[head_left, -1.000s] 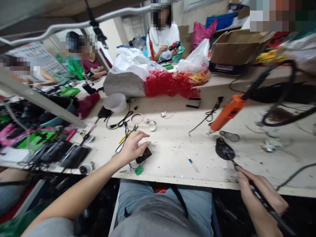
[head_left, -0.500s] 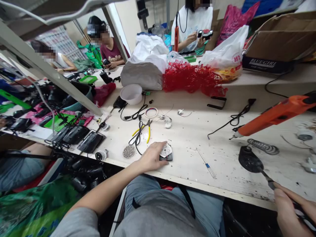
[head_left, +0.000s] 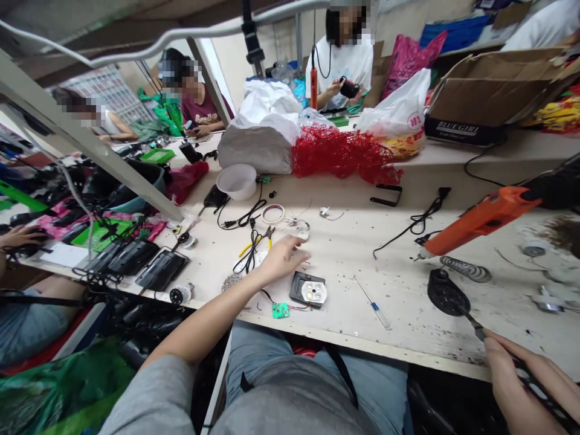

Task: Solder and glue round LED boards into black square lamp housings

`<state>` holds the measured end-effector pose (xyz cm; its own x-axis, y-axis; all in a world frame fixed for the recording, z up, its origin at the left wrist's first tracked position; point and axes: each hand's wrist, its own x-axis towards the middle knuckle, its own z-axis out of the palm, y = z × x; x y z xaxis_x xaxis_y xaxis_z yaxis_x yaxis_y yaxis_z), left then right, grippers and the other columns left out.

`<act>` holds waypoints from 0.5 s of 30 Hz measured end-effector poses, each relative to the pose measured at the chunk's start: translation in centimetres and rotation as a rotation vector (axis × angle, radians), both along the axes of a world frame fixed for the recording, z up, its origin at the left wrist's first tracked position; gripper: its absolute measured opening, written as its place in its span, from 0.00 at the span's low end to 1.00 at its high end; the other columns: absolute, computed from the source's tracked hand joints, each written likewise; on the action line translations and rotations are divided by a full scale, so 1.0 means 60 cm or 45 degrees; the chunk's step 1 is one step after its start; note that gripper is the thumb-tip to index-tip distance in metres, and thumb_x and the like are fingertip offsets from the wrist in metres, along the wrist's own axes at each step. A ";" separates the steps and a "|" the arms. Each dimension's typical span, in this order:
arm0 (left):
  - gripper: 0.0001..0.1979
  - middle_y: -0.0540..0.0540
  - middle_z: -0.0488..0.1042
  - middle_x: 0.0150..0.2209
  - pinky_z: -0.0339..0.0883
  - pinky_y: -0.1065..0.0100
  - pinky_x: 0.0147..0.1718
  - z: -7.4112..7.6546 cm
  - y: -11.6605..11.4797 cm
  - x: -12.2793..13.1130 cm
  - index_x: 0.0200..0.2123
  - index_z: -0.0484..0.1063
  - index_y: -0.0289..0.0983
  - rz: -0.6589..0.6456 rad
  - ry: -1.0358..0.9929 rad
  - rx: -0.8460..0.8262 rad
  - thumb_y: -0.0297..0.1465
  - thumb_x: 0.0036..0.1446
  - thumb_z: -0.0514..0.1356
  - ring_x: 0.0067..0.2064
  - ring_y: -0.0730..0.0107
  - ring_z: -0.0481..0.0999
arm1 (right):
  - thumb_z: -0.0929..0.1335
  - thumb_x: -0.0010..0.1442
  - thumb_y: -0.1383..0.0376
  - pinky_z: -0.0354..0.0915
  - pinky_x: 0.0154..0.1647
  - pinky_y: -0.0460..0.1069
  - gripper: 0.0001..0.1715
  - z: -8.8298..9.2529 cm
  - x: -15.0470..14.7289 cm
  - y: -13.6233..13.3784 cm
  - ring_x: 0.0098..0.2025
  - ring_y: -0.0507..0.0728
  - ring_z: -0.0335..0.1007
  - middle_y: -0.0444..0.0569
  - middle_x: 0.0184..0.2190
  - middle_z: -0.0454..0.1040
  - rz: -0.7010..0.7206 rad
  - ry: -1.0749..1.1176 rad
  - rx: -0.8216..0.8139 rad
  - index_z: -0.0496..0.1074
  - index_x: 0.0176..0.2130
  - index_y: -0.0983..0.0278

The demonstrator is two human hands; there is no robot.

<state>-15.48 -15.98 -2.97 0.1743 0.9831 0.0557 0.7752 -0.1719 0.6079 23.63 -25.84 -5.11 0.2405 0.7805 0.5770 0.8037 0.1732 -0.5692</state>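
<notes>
My left hand [head_left: 285, 260] is over the bench with its fingers apart. Its fingertips are close to a small white part with thin wires [head_left: 302, 231]; I cannot tell whether they touch it. Below that hand lies a black housing [head_left: 299, 284] with a silvery LED plate [head_left: 313, 292] on it. Wires run from the housing to a small green circuit board [head_left: 280, 310] near the bench edge. At the right, my right hand [head_left: 521, 380] is closed around the dark handle of a soldering iron [head_left: 478, 329]. The iron's front end rests at a black dish [head_left: 447, 294].
Yellow-handled pliers [head_left: 250, 246], a tape roll [head_left: 273, 213] and a white bowl [head_left: 236, 182] lie beyond my left arm. A screwdriver [head_left: 374, 305] lies mid-bench. An orange electric screwdriver [head_left: 483, 220] hangs at right, above a metal coil stand [head_left: 466, 269]. Co-workers sit opposite and left.
My left hand has left the housing and moved forward to the small wired part, uncovering the LED plate and green board. My right hand still holds the soldering iron at the dish.
</notes>
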 end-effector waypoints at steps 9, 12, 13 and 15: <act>0.07 0.43 0.73 0.39 0.67 0.62 0.46 -0.036 0.072 0.028 0.36 0.74 0.38 0.419 -0.033 0.058 0.35 0.60 0.63 0.44 0.58 0.75 | 0.72 0.58 0.56 0.75 0.34 0.59 0.06 -0.016 0.020 -0.015 0.30 0.66 0.81 0.51 0.32 0.84 -0.134 -0.033 0.057 0.80 0.33 0.53; 0.12 0.47 0.73 0.30 0.66 0.64 0.44 -0.044 0.073 0.029 0.22 0.66 0.39 0.525 -0.231 -0.007 0.32 0.54 0.65 0.40 0.62 0.74 | 0.72 0.58 0.56 0.74 0.32 0.58 0.05 -0.009 0.014 -0.018 0.29 0.65 0.81 0.50 0.31 0.83 -0.135 -0.042 0.081 0.80 0.32 0.51; 0.13 0.48 0.73 0.28 0.66 0.65 0.42 -0.046 0.073 0.028 0.21 0.65 0.39 0.550 -0.263 -0.028 0.30 0.52 0.66 0.38 0.63 0.74 | 0.72 0.58 0.56 0.74 0.32 0.58 0.05 -0.006 0.011 -0.017 0.29 0.65 0.80 0.50 0.31 0.83 -0.133 -0.041 0.086 0.80 0.32 0.51; 0.11 0.50 0.74 0.27 0.66 0.67 0.40 -0.051 0.076 0.023 0.21 0.66 0.39 0.603 -0.330 -0.063 0.27 0.48 0.66 0.35 0.65 0.75 | 0.72 0.58 0.57 0.75 0.33 0.59 0.05 0.000 0.003 -0.011 0.28 0.65 0.81 0.50 0.30 0.83 -0.133 -0.041 0.095 0.80 0.31 0.52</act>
